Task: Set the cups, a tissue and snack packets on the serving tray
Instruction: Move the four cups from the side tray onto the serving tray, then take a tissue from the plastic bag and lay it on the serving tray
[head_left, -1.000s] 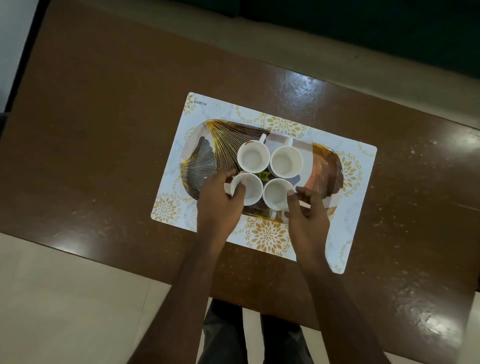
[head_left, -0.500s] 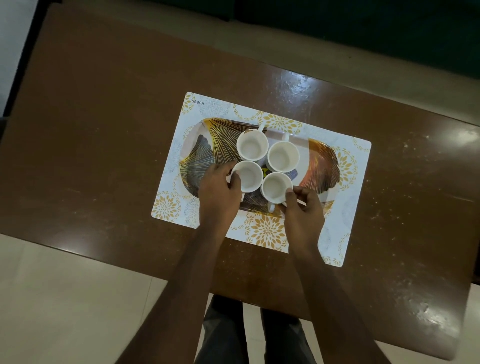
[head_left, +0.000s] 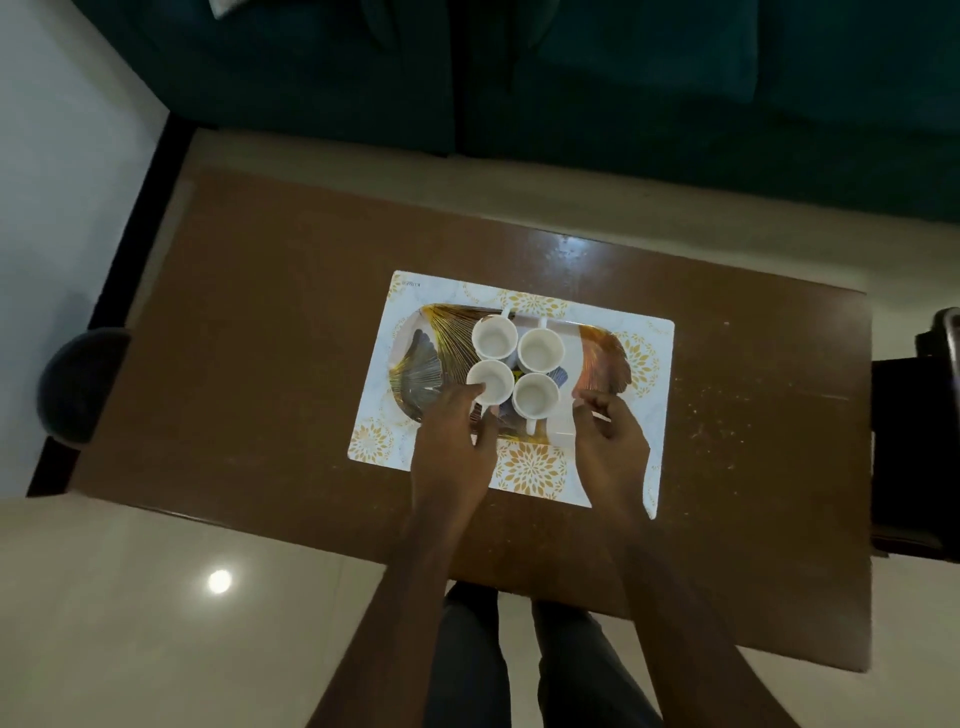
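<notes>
Four white cups (head_left: 514, 366) stand clustered mid-tray (head_left: 605, 358); left hand (head_left: 457, 441), its grip loosely around the 8 o'clock cup (head_left: 490, 382), right hand (head_left: 613, 447) open, empty at 4 o'clock; tissue and snack packets unseen, seemingly still to come.

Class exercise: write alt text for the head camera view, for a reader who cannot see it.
Seen from above, four empty white cups stand clustered on a gold-patterned serving tray on a placemat. The left hand touches the near-left cup; the right hand hovers open beside the near-right cup.
</notes>
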